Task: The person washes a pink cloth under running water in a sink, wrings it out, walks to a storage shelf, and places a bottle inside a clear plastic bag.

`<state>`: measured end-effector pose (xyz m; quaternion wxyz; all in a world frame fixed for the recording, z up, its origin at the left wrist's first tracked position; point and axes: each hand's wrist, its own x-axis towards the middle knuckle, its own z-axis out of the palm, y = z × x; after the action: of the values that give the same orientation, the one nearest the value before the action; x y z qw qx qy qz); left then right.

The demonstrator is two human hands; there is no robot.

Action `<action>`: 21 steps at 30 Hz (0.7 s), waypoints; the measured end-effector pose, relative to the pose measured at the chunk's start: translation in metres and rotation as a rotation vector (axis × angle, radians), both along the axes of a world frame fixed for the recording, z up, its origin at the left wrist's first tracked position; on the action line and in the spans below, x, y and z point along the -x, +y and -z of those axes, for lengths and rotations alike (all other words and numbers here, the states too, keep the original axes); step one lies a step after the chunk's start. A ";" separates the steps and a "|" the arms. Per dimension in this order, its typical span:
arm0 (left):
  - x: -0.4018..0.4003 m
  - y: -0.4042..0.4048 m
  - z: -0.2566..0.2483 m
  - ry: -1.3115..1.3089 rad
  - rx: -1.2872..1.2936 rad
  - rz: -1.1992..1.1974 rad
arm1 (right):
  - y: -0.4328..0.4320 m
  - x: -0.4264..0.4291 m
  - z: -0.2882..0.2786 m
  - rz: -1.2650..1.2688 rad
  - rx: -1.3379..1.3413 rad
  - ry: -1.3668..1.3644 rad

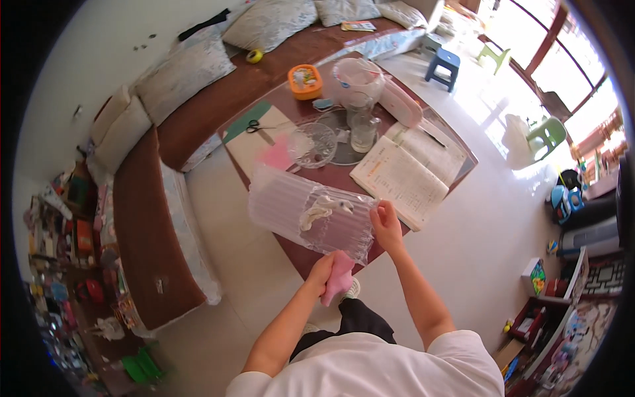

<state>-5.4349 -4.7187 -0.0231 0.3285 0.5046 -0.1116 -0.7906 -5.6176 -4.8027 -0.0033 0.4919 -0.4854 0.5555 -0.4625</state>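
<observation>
A clear inflatable air-column bag (pixel 278 198) stretches over the near side of the dark red table (pixel 292 253). My right hand (pixel 387 226) pinches its right-hand corner between thumb and fingers. In my left hand (pixel 321 273) is a bunched pink cloth (pixel 340 279), hanging below the bag's near edge; whether this hand also grips the bag is hidden. A crumpled whitish item (pixel 320 211) shows at the bag's middle, and I cannot tell if it lies on, in or under the plastic.
An open notebook (pixel 404 183) with a pen (pixel 432 136) lies right of the bag. Beyond stand a cut-glass bowl (pixel 312 144), a glass mug (pixel 363 134), a translucent basket (pixel 357 79) and an orange tub (pixel 304 82). Scissors (pixel 255 126) rest at left. A corner sofa (pixel 144 238) borders the left.
</observation>
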 end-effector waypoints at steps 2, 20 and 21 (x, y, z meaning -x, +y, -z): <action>-0.013 0.010 -0.010 0.025 0.061 -0.034 | 0.004 -0.021 -0.031 -0.074 0.074 -0.019; -0.177 0.281 -0.053 0.298 0.103 -0.640 | 0.181 -0.314 -0.109 -1.131 0.740 0.612; -0.186 0.295 -0.046 0.197 0.058 -0.653 | 0.200 -0.335 -0.114 -1.140 0.812 0.580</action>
<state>-5.2489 -4.4237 0.0232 0.5877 0.4255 0.0657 -0.6850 -5.2824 -4.6029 0.1112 0.2716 -0.9426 0.1116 -0.1587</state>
